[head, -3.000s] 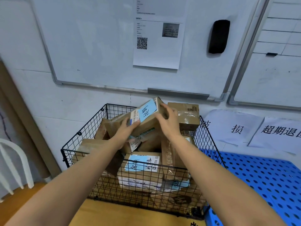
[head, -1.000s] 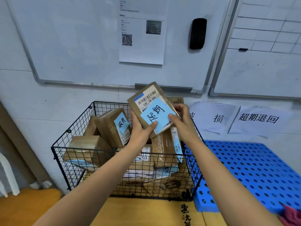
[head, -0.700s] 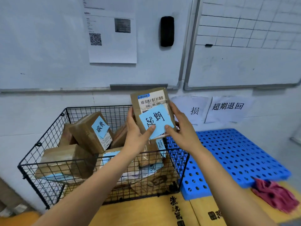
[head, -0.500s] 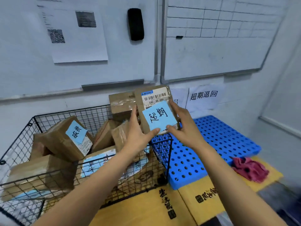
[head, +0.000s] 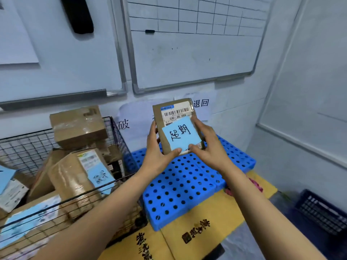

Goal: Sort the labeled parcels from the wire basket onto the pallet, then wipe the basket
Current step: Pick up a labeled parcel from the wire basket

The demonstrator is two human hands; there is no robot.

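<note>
The left hand (head: 157, 155) and right hand (head: 209, 147) are pinching opposite long edges of the small brown cardboard parcel with a blue note (head: 177, 126), holding it upright above the far half of the blue perforated plastic pallet (head: 180, 186).

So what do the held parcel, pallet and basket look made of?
Held parcel: brown cardboard under glossy tape, judging by sheen at its top corner. Pallet: blue moulded plastic, probably, with round holes. Basket: thin black wire grid, likely coated metal.
</note>
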